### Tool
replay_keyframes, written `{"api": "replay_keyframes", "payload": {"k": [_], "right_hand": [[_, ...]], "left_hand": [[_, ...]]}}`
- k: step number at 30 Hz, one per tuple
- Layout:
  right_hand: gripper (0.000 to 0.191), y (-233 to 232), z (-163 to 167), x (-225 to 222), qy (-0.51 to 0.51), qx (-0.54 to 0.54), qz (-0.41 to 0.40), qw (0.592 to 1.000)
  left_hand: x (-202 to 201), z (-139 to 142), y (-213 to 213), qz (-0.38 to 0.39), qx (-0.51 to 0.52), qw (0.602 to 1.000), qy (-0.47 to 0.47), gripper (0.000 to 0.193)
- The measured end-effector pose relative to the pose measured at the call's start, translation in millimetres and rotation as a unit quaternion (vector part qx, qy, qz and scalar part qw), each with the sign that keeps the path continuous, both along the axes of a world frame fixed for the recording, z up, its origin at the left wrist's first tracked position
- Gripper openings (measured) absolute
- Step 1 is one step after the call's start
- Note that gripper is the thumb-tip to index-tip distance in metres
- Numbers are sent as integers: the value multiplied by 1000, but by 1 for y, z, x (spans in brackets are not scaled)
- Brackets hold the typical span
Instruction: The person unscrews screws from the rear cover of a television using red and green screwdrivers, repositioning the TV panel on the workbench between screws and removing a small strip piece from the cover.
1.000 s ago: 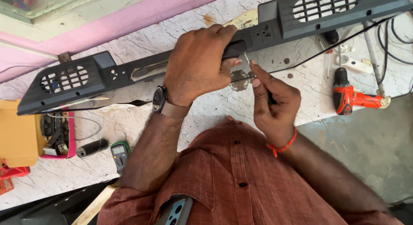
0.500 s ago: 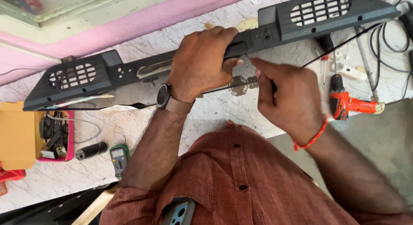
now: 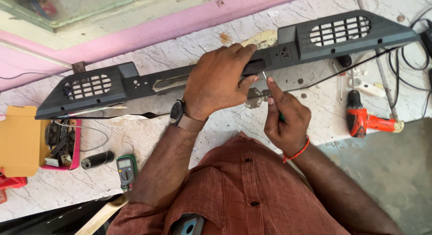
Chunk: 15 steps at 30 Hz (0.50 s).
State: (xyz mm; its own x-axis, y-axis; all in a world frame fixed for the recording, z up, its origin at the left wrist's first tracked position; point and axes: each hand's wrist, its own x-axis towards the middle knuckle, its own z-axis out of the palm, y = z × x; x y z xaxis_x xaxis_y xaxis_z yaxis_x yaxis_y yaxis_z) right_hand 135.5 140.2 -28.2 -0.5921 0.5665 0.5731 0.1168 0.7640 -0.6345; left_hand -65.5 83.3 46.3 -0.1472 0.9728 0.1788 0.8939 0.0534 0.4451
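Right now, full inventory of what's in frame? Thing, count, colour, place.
Long plastic panel with two grilles: 1, dark grey, across the marble bench top.
Small screwdriver: 1, thin metal shaft, tip at the panel's lower edge.
Small metal bracket: 1, silver, just under the panel's middle.
Cordless drill: 1, red and black, bench right.
Multimeter: 1, green and black, bench front left.
Short cylinder: 1, black, beside the multimeter.
Cardboard box: 1, yellow-brown, far left.
Tray of parts: 1, pink, next to the box.
Cables: several, black, bench right.
Marble bench top: 1, white, veined.
Left hand: 1, gripping the panel, wristwatch on.
Right hand: 1, holding the screwdriver, red wrist thread.
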Motion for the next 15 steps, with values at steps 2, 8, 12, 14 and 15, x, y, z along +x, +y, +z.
{"api": "replay_keyframes", "payload": {"k": [2, 8, 12, 14, 15], "right_hand": [[39, -3, -4, -3, 12, -11, -3, 1000], [35, -1, -26, -4, 52, -25, 12, 998], [34, 2, -37, -12, 78, -31, 26, 996], [35, 2, -34, -17, 79, -37, 30, 996], [35, 1, -28, -18, 74, -40, 30, 996]], "left_hand": [[-1, 1, -1, -6, 28, 1000, -2, 60], [2, -3, -10, -18, 13, 997, -74, 42], [1, -8, -11, -29, 121, 991, -57, 37], [-1, -10, -9, -22, 104, 992, -73, 37], [-2, -10, -9, -22, 98, 992, -81, 37]]}}
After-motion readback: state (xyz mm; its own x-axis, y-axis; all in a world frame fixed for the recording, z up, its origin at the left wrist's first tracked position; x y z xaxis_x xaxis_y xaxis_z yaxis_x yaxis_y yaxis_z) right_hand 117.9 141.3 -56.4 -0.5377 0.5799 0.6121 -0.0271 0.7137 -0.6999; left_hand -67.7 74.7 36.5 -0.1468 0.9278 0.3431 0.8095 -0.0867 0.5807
